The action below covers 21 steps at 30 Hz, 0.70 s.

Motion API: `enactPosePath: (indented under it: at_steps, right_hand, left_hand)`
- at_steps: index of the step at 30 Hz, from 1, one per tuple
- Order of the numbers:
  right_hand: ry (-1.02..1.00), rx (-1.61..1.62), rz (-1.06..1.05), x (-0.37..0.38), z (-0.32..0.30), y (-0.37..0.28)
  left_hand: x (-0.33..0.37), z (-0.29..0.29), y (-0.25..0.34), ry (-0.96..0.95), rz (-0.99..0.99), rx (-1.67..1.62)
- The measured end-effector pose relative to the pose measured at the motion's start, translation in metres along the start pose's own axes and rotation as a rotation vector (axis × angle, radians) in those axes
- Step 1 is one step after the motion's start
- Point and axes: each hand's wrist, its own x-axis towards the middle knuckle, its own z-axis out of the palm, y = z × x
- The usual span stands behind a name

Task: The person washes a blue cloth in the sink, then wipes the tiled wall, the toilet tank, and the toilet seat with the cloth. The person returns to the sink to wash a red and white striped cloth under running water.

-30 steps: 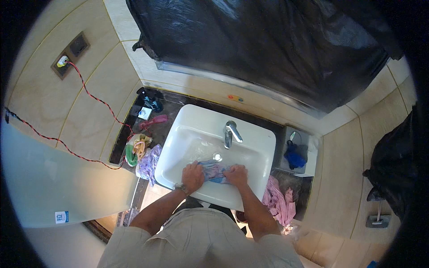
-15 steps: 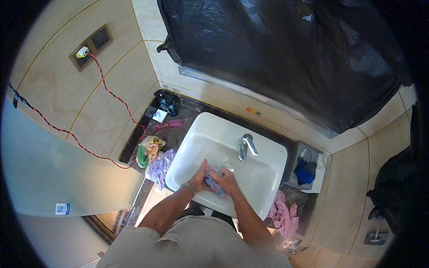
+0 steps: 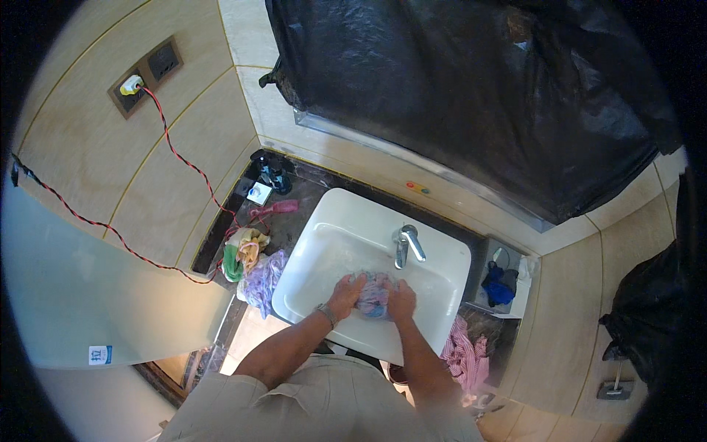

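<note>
A bunched, wet-looking cloth [image 3: 373, 295] in bluish purple and pink is held low in the white sink [image 3: 309, 243]. My left hand [image 3: 345, 296], with a watch or bracelet at the wrist, grips its left side. On the opposite side, my right hand [image 3: 401, 300] has its fingers closed on the same cloth. Just beyond my hands stands the chrome faucet [image 3: 408, 245]. Whether water runs from it I cannot tell. The drain is hidden by the cloth and my hands.
Left of the sink lie a lavender cloth [image 3: 264, 283], a green and yellow cloth bundle [image 3: 241, 254], a pink item [image 3: 278, 207] and dark bottles [image 3: 276, 179]. To the right are a red-striped cloth [image 3: 467, 348] and a grey bin [image 3: 492, 272] holding something blue. A red-black cord [image 3: 177, 151] hangs from the wall socket.
My hands have moved slightly right and farther into the sink. They are wider apart, and the cloth between them is more spread out, where before it was squeezed narrow.
</note>
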Motion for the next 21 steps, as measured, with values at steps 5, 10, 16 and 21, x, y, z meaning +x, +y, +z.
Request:
enactPosePath:
  at_steps: [5, 10, 16, 21]
  right_hand:
    - [0.006, -0.104, 0.027, 0.001, -0.018, 0.021]
    - [0.086, 0.033, 0.046, -0.005, 0.027, 0.043]
    - [-0.534, 0.729, 0.231, -0.023, 0.016, -0.039]
    - [-0.548, 0.531, -0.065, -0.029, -0.019, -0.107]
  left_hand:
    - [0.0, -0.006, -0.045, 0.043, -0.572, -0.635]
    - [-0.005, 0.001, -0.041, -0.063, -0.674, -0.431]
    - [0.013, -0.021, -0.033, -0.324, -0.822, -1.142]
    - [0.015, -0.012, -0.03, -0.312, -0.59, -1.202]
